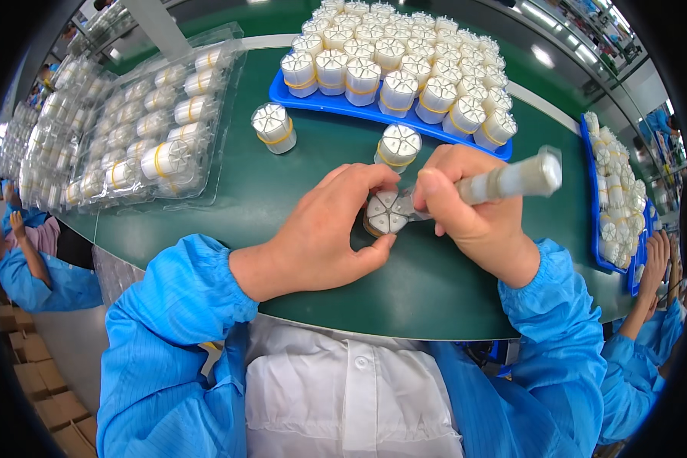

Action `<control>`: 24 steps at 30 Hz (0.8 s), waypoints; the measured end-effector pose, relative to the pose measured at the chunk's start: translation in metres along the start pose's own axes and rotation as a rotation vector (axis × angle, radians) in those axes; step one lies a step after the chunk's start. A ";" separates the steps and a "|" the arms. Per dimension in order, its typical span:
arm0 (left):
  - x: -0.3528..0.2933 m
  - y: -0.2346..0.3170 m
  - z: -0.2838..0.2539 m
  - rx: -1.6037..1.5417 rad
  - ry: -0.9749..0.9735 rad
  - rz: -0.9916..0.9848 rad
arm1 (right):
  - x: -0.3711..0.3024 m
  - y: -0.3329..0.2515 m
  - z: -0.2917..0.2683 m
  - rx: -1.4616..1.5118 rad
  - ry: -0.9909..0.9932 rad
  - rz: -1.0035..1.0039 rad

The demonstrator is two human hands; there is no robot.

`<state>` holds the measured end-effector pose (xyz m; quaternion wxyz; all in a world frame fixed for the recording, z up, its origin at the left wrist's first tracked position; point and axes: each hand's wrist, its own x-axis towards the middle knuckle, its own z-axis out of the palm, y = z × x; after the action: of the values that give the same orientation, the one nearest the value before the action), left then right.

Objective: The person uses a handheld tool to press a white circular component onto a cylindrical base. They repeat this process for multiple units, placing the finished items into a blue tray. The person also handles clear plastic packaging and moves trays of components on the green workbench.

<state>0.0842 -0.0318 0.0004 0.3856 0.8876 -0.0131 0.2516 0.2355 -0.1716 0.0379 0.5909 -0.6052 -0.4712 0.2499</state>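
Observation:
My left hand (317,229) curls its thumb and fingers round a short white cylinder (387,213), which stands upright on the green table. Its round top is split into wedge-shaped segments by thin ribs. My right hand (477,214) grips a tool with a thick, whitish, wrapped-looking handle (511,179), slanting up to the right. The tool's thin, clear-looking tip meets the right edge of the cylinder's top; its exact shape is hard to make out. Just beyond my hands stands a similar cylinder with a yellow band (398,147). Another banded cylinder (274,128) stands farther left.
A blue tray (343,104) packed with several banded cylinders lies at the far side. Clear plastic blister trays (217,145) holding more cylinders lie at the left. Another filled blue tray (594,206) is at the right edge. Co-workers in blue sleeves (622,359) sit on both sides.

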 end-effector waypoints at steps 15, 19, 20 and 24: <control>-0.003 -0.005 0.002 -0.063 -0.014 -0.031 | 0.004 0.001 -0.007 0.053 -0.006 0.023; 0.002 -0.001 -0.001 0.051 -0.057 -0.031 | 0.003 0.011 -0.003 0.019 0.018 -0.059; 0.001 -0.002 0.000 0.070 -0.077 -0.055 | 0.001 0.010 -0.004 0.005 0.011 -0.060; -0.002 0.000 -0.001 0.005 -0.033 -0.126 | 0.001 -0.003 -0.007 0.124 0.025 0.053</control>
<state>0.0821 -0.0317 0.0002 0.3982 0.8917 0.0372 0.2121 0.2411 -0.1750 0.0423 0.6263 -0.5827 -0.4312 0.2869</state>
